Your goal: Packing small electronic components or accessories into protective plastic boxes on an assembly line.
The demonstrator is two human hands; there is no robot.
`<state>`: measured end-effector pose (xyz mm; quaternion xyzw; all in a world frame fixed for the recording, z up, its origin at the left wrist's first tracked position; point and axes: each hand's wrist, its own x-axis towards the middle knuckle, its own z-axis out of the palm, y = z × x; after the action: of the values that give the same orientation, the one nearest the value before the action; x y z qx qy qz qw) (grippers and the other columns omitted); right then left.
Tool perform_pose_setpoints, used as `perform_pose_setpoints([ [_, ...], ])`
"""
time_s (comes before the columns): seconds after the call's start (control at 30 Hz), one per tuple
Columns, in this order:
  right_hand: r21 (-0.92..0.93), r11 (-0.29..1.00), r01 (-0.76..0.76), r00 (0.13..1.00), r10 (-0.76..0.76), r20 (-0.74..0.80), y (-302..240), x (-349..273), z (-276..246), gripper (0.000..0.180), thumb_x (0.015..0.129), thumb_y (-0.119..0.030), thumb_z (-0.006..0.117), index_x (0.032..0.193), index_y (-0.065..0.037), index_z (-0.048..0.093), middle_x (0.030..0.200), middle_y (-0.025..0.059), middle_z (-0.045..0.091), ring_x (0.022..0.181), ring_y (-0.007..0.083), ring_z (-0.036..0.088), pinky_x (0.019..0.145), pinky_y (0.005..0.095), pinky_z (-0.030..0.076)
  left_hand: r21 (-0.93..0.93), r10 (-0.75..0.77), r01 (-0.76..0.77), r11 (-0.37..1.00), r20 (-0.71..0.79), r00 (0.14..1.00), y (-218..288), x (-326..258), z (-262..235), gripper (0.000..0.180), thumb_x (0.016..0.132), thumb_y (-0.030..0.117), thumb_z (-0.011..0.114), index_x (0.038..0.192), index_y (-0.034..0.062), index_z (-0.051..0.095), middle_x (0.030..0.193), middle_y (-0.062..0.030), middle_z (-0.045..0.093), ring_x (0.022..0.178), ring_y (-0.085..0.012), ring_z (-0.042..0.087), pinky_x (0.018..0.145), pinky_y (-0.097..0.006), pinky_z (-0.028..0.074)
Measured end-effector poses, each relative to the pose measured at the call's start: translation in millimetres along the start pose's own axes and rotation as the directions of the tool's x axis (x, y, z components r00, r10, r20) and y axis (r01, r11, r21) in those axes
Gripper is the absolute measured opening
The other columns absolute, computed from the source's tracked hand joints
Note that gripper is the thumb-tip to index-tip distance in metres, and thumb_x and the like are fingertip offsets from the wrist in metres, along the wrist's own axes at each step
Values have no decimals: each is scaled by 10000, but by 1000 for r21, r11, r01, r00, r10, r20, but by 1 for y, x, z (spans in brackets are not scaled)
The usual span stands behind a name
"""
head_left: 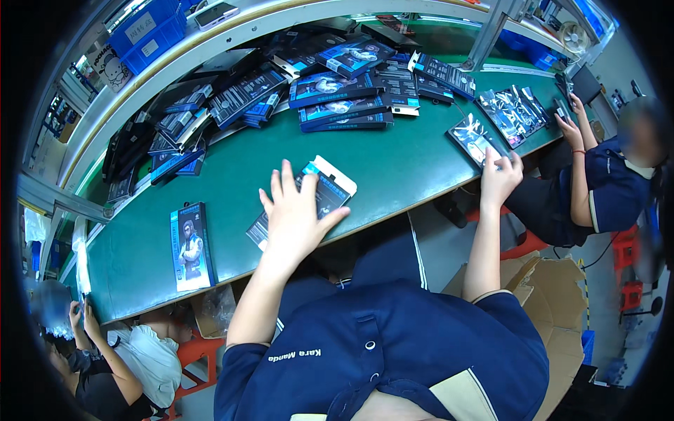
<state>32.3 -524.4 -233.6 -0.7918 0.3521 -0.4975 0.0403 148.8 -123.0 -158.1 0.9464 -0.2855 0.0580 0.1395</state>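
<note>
My left hand [291,221] lies with fingers spread on a flat black-and-blue cardboard box [331,191] near the table's front edge. That box's white end flap [333,172] stands open at the far end. To the right, my right hand [500,181] reaches over a shallow black box or tray [469,130] with shiny, clear-wrapped pieces in it. The right fingers are curled together at its near edge, and what they pinch, if anything, is hidden. A similar closed box [190,245] with a printed figure lies on the left of the table.
A large pile of similar boxes [337,91] covers the table's back. Another tray of shiny wrapped pieces [516,114] lies at the right, near a co-worker's hands [574,130]. A second person [105,351] sits at lower left. A shelf with a blue bin [147,35] runs behind.
</note>
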Motion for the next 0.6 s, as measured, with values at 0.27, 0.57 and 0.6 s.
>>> perform_pose_setpoints([
  [0.27,754,366,-546,810,460,363,-34,-13,-53,594,800,60,741,1321,57,455,1192,184,608,1011,204,638,866,305,547,-202,136,-111,973,119,983,6,4,-27,817,615,314,812,1360,142,521,1304,-262,451,1224,-417,471,1047,-510,359],
  [0.57,568,-99,-817,575,-64,816,-176,-16,-75,587,855,50,682,1400,52,463,1214,137,619,1022,165,629,905,295,522,-581,200,-491,650,-492,847,14,-3,-46,1000,497,259,893,1364,59,438,1246,-174,503,1171,-323,517,998,-425,414],
  [0.6,505,-108,-856,515,-116,849,-181,-22,-77,590,856,53,678,1405,43,462,1218,131,617,1032,168,630,911,299,522,-545,233,-573,612,-568,789,9,-2,-44,1004,491,269,886,1363,58,437,1264,-186,497,1194,-332,505,1012,-435,403],
])
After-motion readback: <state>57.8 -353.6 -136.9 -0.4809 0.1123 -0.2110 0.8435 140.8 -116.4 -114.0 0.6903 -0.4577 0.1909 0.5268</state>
